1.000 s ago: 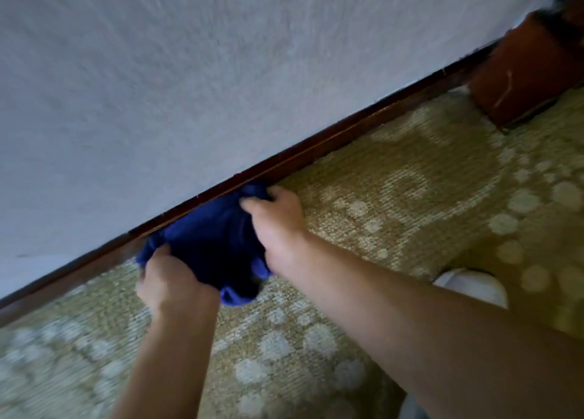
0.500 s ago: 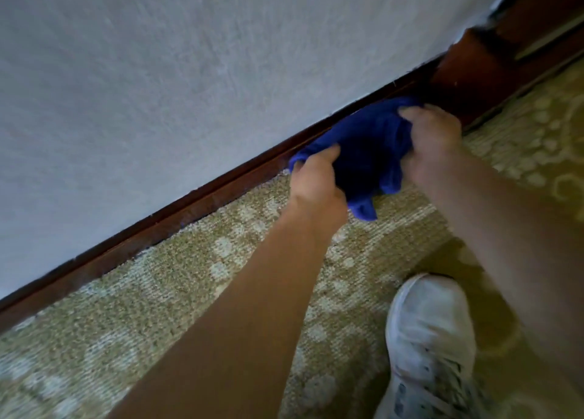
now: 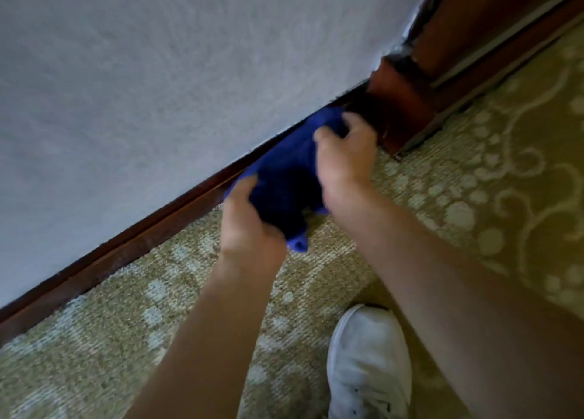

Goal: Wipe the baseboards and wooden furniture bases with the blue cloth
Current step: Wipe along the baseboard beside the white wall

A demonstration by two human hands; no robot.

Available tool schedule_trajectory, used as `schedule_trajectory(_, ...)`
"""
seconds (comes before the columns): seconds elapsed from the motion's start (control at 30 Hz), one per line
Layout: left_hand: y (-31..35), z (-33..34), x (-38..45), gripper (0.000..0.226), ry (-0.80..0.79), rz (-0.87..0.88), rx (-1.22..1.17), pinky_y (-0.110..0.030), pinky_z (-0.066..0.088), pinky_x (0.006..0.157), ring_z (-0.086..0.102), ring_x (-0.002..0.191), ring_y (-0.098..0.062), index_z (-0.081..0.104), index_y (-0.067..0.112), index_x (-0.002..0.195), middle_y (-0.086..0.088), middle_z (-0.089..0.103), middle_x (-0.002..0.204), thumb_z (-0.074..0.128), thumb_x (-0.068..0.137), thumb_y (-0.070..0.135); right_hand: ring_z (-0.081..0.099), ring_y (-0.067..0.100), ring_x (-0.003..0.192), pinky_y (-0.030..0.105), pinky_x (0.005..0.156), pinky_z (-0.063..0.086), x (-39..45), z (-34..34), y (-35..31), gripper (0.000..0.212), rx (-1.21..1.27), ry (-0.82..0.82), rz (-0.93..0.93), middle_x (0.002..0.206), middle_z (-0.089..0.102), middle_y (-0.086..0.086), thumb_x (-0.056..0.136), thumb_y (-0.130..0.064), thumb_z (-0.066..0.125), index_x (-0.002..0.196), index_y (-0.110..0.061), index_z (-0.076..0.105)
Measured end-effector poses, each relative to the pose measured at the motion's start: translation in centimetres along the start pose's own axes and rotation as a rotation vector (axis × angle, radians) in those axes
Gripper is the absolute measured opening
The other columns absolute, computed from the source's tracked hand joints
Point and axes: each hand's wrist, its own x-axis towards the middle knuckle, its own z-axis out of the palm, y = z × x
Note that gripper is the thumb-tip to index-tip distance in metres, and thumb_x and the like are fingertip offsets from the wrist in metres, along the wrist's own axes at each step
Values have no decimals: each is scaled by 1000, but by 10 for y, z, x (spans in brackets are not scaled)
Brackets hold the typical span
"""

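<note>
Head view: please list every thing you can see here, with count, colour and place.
blue cloth: one, dark blue, against the baseboard, gripped by both hands
baseboard: one, dark red-brown wood, at the foot of the wall
wall: one, pale grey, upper left
wooden furniture base: one, red-brown, right of the cloth
carpet: one, beige with pale pattern, floor
shoe: one, white, bottom centre
left hand: grips the cloth
right hand: grips the cloth

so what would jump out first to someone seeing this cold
The bright blue cloth, bunched against the dark wooden baseboard where the pale wall meets the carpet. Both hands grip it: the left hand at its near end, the right hand at the end beside a reddish wooden furniture base. A white shoe sits on the patterned carpet at bottom.
</note>
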Motion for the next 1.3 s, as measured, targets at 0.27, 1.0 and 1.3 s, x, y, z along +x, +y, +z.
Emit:
schedule_trajectory(0.27,-23,53,22,65,186,69,245,-53,59,84,72,95,-33,60,16,129,-12,71,117,77,67,25,66,27,86,46,81,58,9,-30,-16,32,343,88,306,102,69,15,80,-12,64,112,-8,60)
schedule_trajectory(1.0,-44,136,20,11,-98,298,625,-38,60,70,70,85,-25,67,14,96,-8,70,88,61,90,7,72,30,89,51,74,61,17,-120,-21,36,861,170,479,110,68,12,94,-7,55,128,-14,49)
schedule_trajectory(1.3,-57,133,27,28,-33,201,648,-33,59,63,69,85,-27,66,10,117,-5,68,89,64,89,5,68,37,99,55,86,56,27,-110,2,37,784,235,611,118,64,22,92,-1,53,128,-5,48)
